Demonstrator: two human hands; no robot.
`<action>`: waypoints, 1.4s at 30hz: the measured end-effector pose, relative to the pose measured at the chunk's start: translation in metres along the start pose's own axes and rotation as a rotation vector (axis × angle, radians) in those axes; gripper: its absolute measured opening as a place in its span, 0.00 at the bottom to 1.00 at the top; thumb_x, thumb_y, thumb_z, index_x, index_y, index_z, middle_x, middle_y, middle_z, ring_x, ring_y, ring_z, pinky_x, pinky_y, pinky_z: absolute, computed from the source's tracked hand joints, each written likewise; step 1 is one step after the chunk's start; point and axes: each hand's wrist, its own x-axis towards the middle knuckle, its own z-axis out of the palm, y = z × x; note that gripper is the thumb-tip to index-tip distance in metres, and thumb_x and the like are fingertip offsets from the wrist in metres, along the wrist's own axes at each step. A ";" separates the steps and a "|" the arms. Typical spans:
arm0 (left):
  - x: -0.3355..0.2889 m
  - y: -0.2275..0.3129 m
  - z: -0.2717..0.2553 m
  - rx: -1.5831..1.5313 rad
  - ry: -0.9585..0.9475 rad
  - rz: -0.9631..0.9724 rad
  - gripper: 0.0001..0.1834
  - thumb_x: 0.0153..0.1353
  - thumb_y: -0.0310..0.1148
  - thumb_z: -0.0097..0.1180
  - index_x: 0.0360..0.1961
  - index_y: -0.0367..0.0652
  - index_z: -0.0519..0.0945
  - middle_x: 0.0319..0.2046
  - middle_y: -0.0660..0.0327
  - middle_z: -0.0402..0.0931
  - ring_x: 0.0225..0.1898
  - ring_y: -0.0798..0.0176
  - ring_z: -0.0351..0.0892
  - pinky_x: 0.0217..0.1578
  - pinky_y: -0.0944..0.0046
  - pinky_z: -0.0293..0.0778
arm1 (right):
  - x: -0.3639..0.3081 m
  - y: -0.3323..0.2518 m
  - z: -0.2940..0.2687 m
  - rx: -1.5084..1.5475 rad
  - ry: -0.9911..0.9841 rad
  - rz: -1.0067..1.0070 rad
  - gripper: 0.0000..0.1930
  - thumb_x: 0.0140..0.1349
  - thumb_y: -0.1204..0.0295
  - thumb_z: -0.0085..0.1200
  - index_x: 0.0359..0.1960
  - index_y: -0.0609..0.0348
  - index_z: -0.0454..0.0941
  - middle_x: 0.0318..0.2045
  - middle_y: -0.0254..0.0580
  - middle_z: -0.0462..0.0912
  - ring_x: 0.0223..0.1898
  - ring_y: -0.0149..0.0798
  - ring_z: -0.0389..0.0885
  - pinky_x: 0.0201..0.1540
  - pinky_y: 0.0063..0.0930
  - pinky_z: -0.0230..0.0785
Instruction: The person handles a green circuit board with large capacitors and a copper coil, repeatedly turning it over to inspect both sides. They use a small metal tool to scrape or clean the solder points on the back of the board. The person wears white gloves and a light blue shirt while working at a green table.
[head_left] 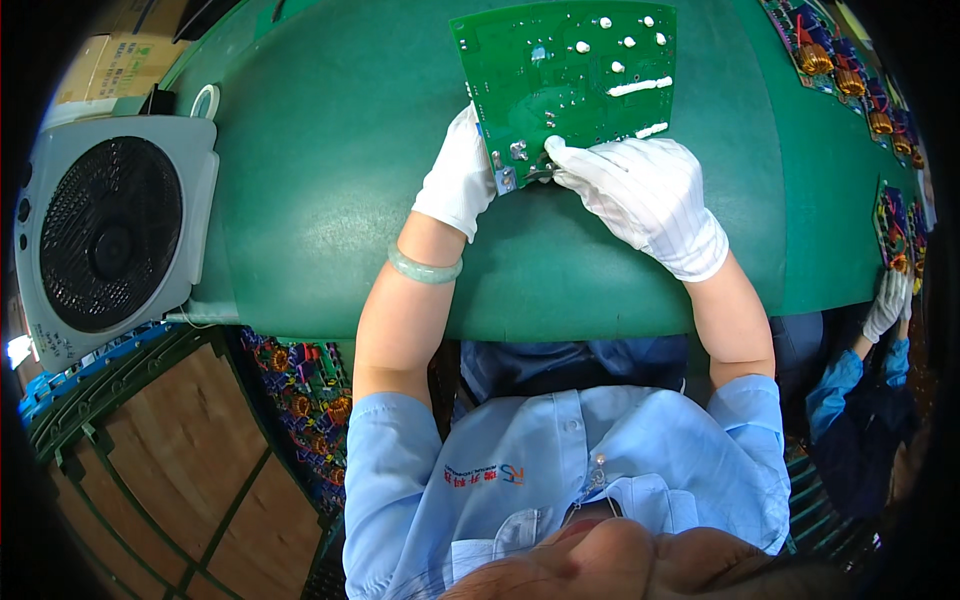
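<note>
A green circuit board (555, 95) is held up above the green table mat (330, 210), tilted so its solder side shows. White blobs and two white strips dot its right half. My left hand (458, 178), in a white glove, grips the board's lower left edge; its fingertips are hidden behind the board. At the lower edge my right hand (645, 195), also gloved in white, is closed around a small dark tool (541, 172). Only the tool's tip shows, close to the solder points near the board's lower left corner; its exact kind is hidden by the fingers.
A grey box fan (110, 235) stands at the left, near a cardboard box (110, 65). Boards with copper coils (850, 80) line the far right. More populated boards (300, 400) sit below the table's left edge. A co-worker's gloved hand (886, 305) touches boards at right.
</note>
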 end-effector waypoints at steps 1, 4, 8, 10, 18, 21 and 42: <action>0.000 0.000 0.000 0.006 -0.003 -0.007 0.23 0.72 0.40 0.40 0.55 0.33 0.76 0.47 0.49 0.82 0.42 0.53 0.86 0.40 0.56 0.85 | 0.001 -0.001 -0.001 0.001 -0.004 0.005 0.25 0.49 0.70 0.67 0.52 0.49 0.82 0.28 0.29 0.82 0.24 0.32 0.78 0.26 0.28 0.68; -0.001 0.000 0.000 0.002 0.014 -0.012 0.23 0.72 0.40 0.40 0.55 0.33 0.76 0.47 0.49 0.82 0.43 0.53 0.86 0.41 0.56 0.85 | 0.003 -0.002 -0.004 0.009 -0.012 0.013 0.22 0.51 0.73 0.69 0.50 0.50 0.83 0.28 0.31 0.85 0.25 0.33 0.81 0.25 0.28 0.68; 0.001 -0.002 -0.001 -0.022 -0.004 0.002 0.23 0.72 0.42 0.42 0.56 0.34 0.75 0.48 0.49 0.82 0.43 0.54 0.85 0.41 0.56 0.85 | 0.002 -0.002 -0.006 0.046 -0.055 0.005 0.21 0.51 0.73 0.69 0.50 0.49 0.83 0.29 0.31 0.86 0.25 0.33 0.81 0.25 0.28 0.68; 0.001 -0.002 -0.003 -0.016 -0.027 0.003 0.24 0.74 0.46 0.45 0.57 0.36 0.73 0.48 0.51 0.81 0.44 0.55 0.85 0.41 0.56 0.86 | 0.002 -0.002 -0.007 0.040 -0.060 0.004 0.22 0.50 0.72 0.68 0.50 0.48 0.83 0.27 0.30 0.84 0.24 0.32 0.80 0.26 0.28 0.68; 0.001 -0.001 -0.002 -0.065 -0.015 -0.003 0.24 0.74 0.47 0.45 0.58 0.38 0.72 0.49 0.51 0.80 0.43 0.53 0.85 0.39 0.53 0.86 | 0.003 -0.002 -0.005 -0.022 0.011 0.008 0.22 0.50 0.69 0.66 0.50 0.51 0.83 0.24 0.30 0.80 0.23 0.32 0.77 0.26 0.28 0.67; 0.002 -0.002 -0.004 -0.071 -0.033 0.007 0.24 0.74 0.47 0.45 0.58 0.39 0.72 0.49 0.52 0.80 0.43 0.53 0.85 0.39 0.53 0.86 | 0.004 -0.004 -0.009 -0.043 -0.007 0.003 0.23 0.51 0.69 0.66 0.52 0.53 0.82 0.25 0.30 0.81 0.23 0.32 0.77 0.25 0.28 0.67; 0.001 0.001 -0.002 -0.027 -0.005 -0.018 0.22 0.73 0.44 0.44 0.56 0.37 0.75 0.47 0.52 0.82 0.41 0.55 0.86 0.36 0.55 0.86 | 0.001 -0.041 -0.015 0.015 -0.323 0.040 0.17 0.56 0.70 0.62 0.49 0.54 0.81 0.18 0.29 0.71 0.19 0.31 0.74 0.23 0.29 0.65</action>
